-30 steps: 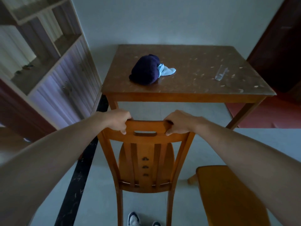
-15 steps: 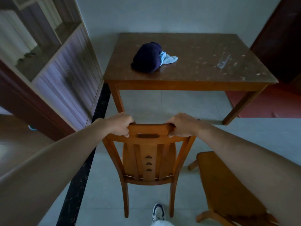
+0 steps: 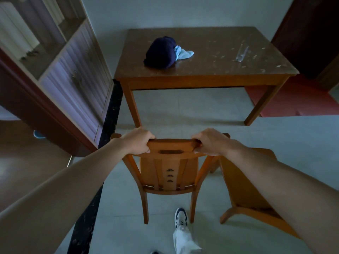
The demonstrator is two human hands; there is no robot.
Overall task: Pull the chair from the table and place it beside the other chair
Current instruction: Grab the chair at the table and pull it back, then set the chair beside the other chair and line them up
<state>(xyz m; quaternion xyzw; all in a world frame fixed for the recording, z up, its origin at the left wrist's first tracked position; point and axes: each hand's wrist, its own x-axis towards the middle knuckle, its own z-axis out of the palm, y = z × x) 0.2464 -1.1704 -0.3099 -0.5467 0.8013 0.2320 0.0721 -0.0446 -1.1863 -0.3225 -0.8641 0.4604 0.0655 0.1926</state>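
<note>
A wooden chair point(image 3: 169, 173) with a slatted back stands on the pale tile floor, well clear of the brown table point(image 3: 207, 77) beyond it. My left hand point(image 3: 137, 143) grips the left end of its top rail and my right hand point(image 3: 209, 143) grips the right end. The other wooden chair point(image 3: 244, 186) stands close to its right, partly hidden under my right forearm. My right foot in a white shoe point(image 3: 181, 218) is just behind the held chair's back legs.
A dark blue cloth bundle point(image 3: 161, 53) with a pale blue rag and a clear glass point(image 3: 241, 54) lie on the table. A tall cabinet point(image 3: 71, 79) lines the left side, with a dark floor strip point(image 3: 110, 116) along it. A red mat point(image 3: 297, 99) lies at the right.
The chair has come back away from the table with both hands on its rail; the gap to the table has grown, and the other chair now sits right beside it.
</note>
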